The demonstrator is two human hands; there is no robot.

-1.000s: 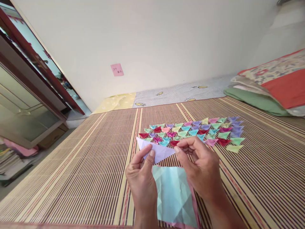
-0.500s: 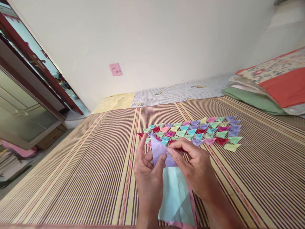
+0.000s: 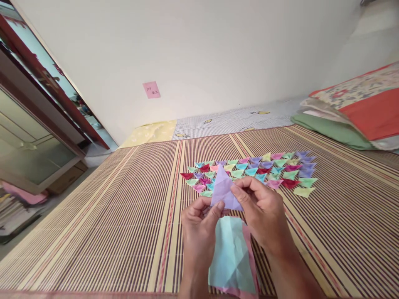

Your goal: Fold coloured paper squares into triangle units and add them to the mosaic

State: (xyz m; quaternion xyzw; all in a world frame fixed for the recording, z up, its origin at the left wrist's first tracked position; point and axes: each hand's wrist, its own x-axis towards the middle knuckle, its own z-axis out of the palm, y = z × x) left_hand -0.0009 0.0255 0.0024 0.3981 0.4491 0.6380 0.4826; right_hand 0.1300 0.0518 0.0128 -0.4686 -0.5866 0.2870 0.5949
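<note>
A lilac sheet of paper point(image 3: 223, 187), folded into a triangle with creases across it, is held up between both hands with its point upward. My left hand point(image 3: 201, 222) pinches its lower left corner between thumb and fingers. On the right edge, my right hand point(image 3: 260, 209) grips the paper with thumb and forefinger. Below the hands lies a creased light blue sheet point(image 3: 232, 253) over a pink sheet point(image 3: 251, 245). Beyond them, several rows of small folded paper pieces point(image 3: 263, 170) in many colours are spread out, partly hidden by the paper and my right hand.
All the paper lies on a striped bamboo mat point(image 3: 118, 216). Folded bedding point(image 3: 368, 112) is stacked at the far right. A checked cloth point(image 3: 224, 122) runs along the wall, where a pink note point(image 3: 151, 89) is stuck. A glass-panelled door point(image 3: 28, 141) stands at the left.
The lilac paper has moved right and turned so its point stands more upright. My left forefinger, raised before, is now bent in against the paper. Both hands have shifted slightly right.
</note>
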